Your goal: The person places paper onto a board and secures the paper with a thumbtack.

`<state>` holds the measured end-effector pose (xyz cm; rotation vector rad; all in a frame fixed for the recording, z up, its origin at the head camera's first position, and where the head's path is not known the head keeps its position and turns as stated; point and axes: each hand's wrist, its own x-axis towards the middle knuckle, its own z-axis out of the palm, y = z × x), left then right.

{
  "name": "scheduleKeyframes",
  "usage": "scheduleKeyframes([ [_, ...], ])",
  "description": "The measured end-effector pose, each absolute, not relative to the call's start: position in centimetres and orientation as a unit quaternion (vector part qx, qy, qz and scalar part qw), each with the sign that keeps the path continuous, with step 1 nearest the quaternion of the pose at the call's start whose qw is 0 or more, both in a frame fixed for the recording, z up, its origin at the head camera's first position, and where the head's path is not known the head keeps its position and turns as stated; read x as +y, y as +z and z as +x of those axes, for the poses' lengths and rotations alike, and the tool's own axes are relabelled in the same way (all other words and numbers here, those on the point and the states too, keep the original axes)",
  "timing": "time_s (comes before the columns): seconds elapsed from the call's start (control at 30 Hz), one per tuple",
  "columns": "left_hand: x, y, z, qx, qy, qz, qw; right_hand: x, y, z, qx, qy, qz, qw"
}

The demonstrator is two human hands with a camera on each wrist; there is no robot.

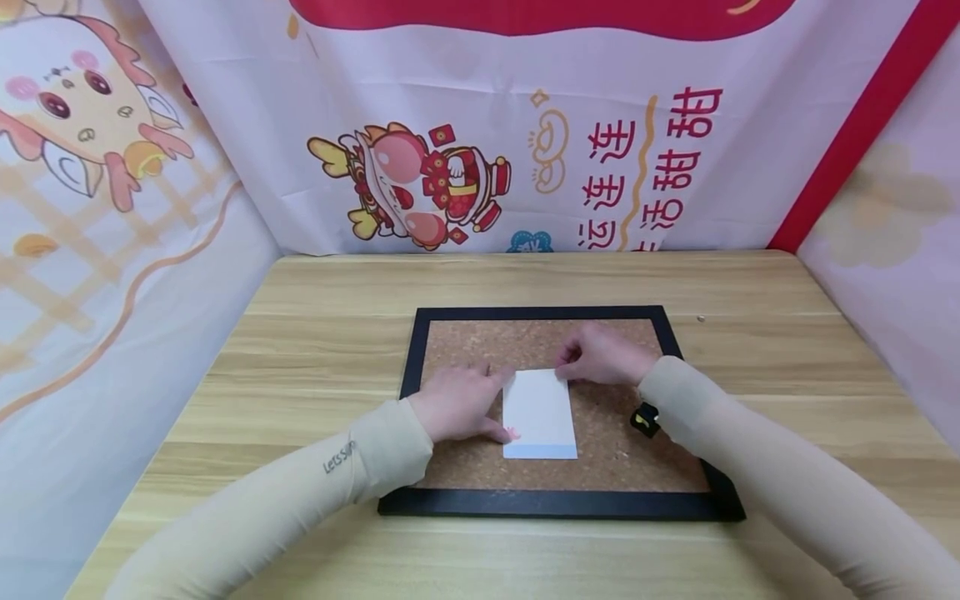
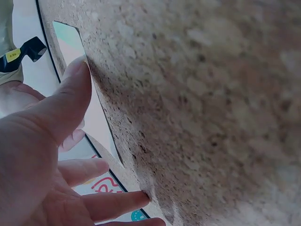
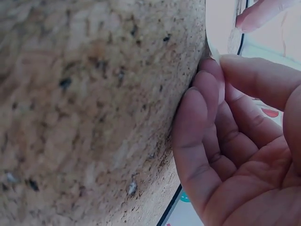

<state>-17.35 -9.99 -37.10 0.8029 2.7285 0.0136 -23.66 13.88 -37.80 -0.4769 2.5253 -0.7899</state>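
A white sheet of paper (image 1: 538, 412) with a pale blue strip and a small pink print at its near end lies on the cork board (image 1: 465, 467). My left hand (image 1: 461, 402) rests at the paper's left side, thumb on its near left corner. In the left wrist view that thumb (image 2: 75, 89) touches the paper (image 2: 96, 115) while the other fingers spread over the cork. My right hand (image 1: 606, 354) pinches the far right corner. The right wrist view shows the thumb (image 3: 254, 77) and curled index finger gripping the slightly lifted paper edge (image 3: 221, 28).
A black frame (image 1: 562, 503) edges the board, which lies on a wooden table (image 1: 315, 350). A small black device with a yellow mark (image 1: 645, 418) sits at my right wrist. Printed cloth (image 1: 465, 75) hangs behind and at both sides. One tiny object (image 1: 701, 318) lies right of the board.
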Motion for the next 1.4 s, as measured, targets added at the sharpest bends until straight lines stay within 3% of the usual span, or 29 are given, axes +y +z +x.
scheduleKeyframes([
  [0.57, -8.8, -38.2, -17.2, 0.946, -0.122, 0.267, 0.137, 13.4, -38.4, -24.0, 0.924, -0.259, -0.192, 0.208],
  [0.7, -8.5, -38.1, -17.2, 0.943, -0.132, 0.267, 0.146, 14.6, -37.3, -24.3, 0.932, -0.248, -0.195, 0.178],
  [0.97, -8.3, -37.7, -17.0, 0.939, -0.134, 0.278, 0.149, 22.0, -33.4, -26.8, 0.954, -0.227, -0.189, 0.051],
  [1.17, -8.3, -37.8, -17.0, 0.943, -0.114, 0.270, 0.159, 28.6, -33.3, -28.6, 0.969, -0.203, -0.142, 0.020],
  [1.4, -8.3, -38.0, -16.9, 0.948, -0.087, 0.254, 0.168, 33.1, -37.1, -29.3, 0.979, -0.150, -0.135, 0.016],
])
